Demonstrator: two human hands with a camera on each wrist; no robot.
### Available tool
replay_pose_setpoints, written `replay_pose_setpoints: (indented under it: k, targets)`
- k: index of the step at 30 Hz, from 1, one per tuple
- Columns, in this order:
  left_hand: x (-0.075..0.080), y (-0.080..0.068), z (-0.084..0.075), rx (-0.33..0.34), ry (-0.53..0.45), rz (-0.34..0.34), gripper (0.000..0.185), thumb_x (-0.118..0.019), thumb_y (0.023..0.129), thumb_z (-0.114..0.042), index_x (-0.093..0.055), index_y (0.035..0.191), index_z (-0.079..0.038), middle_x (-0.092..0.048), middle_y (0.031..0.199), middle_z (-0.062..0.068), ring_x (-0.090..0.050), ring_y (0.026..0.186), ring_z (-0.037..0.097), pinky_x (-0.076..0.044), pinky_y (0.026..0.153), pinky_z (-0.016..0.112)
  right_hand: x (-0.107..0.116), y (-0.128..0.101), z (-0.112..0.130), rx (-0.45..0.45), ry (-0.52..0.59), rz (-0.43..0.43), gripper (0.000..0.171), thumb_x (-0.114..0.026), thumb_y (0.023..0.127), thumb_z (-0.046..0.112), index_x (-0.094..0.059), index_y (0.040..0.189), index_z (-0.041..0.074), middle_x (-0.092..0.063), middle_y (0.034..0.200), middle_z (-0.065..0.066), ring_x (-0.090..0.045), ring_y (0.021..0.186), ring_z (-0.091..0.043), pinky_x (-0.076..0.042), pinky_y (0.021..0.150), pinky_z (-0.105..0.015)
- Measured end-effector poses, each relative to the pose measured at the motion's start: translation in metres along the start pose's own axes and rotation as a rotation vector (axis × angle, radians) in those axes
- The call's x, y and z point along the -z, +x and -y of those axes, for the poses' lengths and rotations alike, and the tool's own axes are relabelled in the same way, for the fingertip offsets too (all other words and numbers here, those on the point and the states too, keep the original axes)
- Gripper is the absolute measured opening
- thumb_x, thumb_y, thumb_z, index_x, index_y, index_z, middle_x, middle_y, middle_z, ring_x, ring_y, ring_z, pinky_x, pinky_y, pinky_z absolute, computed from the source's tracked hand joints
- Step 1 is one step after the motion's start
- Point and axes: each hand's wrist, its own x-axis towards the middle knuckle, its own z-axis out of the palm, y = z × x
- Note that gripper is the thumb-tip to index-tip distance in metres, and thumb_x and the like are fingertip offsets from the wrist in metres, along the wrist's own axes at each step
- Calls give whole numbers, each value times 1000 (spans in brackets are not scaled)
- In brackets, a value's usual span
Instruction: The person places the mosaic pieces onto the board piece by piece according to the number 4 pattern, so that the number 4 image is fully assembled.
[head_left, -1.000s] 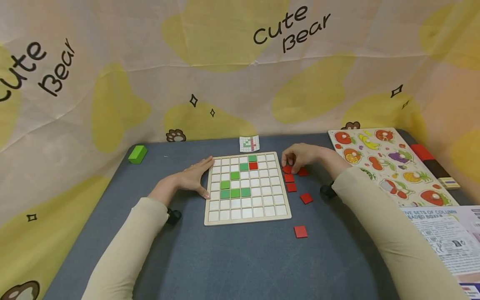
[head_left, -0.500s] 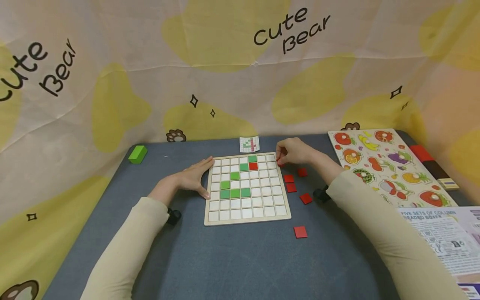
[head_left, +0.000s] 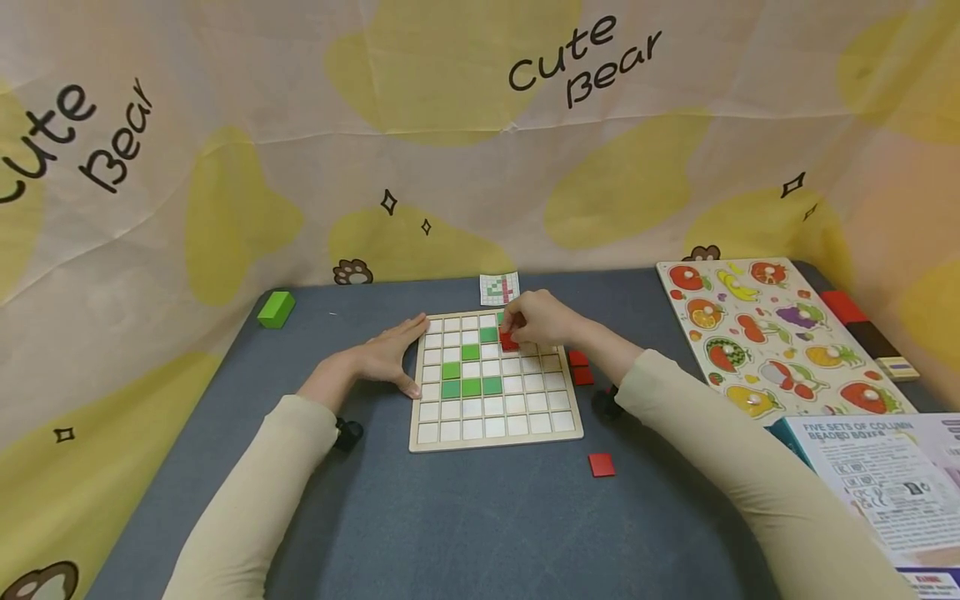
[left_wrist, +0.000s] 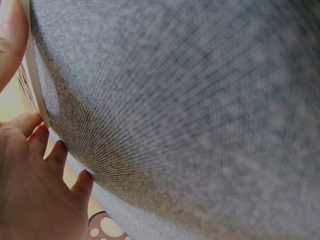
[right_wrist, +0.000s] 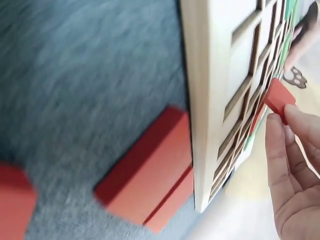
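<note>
A wooden grid board (head_left: 496, 442) lies on the grey table, with several green tiles (head_left: 470, 387) set among white ones. My right hand (head_left: 534, 327) pinches a red tile (head_left: 510, 341) over the board's upper middle, right by the red square seen there; the wrist view shows that red tile (right_wrist: 279, 100) held at the fingertips above the board's frame (right_wrist: 207, 125). My left hand (head_left: 390, 355) rests flat against the board's left edge, fingers straight. In the left wrist view the left hand (left_wrist: 30, 170) lies on grey cloth beside the frame.
Loose red tiles (head_left: 579, 367) lie right of the board, one more (head_left: 602, 464) nearer me. A small pattern card (head_left: 499, 288) sits behind the board. A green block (head_left: 275, 308) is at far left. A fruit puzzle (head_left: 780, 337) and a printed box (head_left: 885, 483) fill the right side.
My right hand picked a red tile from the pile right of the board and carried it left over the board's upper middle. The left hand stayed put.
</note>
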Motion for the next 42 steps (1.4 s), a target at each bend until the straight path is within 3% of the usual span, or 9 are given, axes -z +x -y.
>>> replay_pose_setpoints:
  k: [6,13,18,25,30,36,42]
  targets:
    - [1,-1,-2,6,3,3,127,-87,71,-42,-2,161,-10,7,169,11,1,156,40,-8,122,67,-4,1,2,-51,-29,12,7,-71,87,4,-76,91,8,-74,86,-6,-65,78,-16,-53,74,-29]
    - [0,-1,-2,17,6,-4,127,-87,71,-41,-3,161,-10,6,169,11,0,156,40,-10,120,70,-6,0,4,-58,-60,16,15,-73,84,2,-80,96,9,-78,95,-7,-71,89,-20,-58,78,-31]
    - [0,-2,-6,30,15,-8,126,-88,71,-39,-4,161,-10,5,169,11,-1,156,40,-13,119,71,-3,-5,0,-34,-60,27,19,-72,84,0,-79,99,8,-78,93,-6,-69,84,-18,-56,75,-29]
    - [1,-2,-9,30,-1,-9,130,-89,69,-37,-2,160,-6,6,169,15,0,156,40,-12,123,63,18,-19,-18,-22,-70,14,11,-71,86,4,-77,95,8,-74,87,-5,-61,77,-14,-50,69,-25]
    - [2,-2,-9,24,-8,-4,130,-89,69,-37,-1,160,-5,6,168,16,1,156,41,-11,124,61,33,-33,-35,-63,-61,98,9,-75,84,6,-75,93,8,-73,85,-5,-62,74,-13,-50,69,-26]
    - [3,-3,-10,22,3,7,131,-89,69,-37,-1,160,-4,6,168,18,2,155,42,-10,124,62,41,-44,-49,-115,-44,237,18,-79,82,13,-72,98,10,-69,89,-5,-59,80,-13,-49,72,-27]
    - [3,-2,-10,26,6,17,130,-89,70,-39,-1,160,-6,7,168,16,2,156,41,-10,124,62,41,-48,-55,-123,-34,291,24,-84,78,18,-70,96,11,-67,91,-6,-58,82,-15,-49,72,-27]
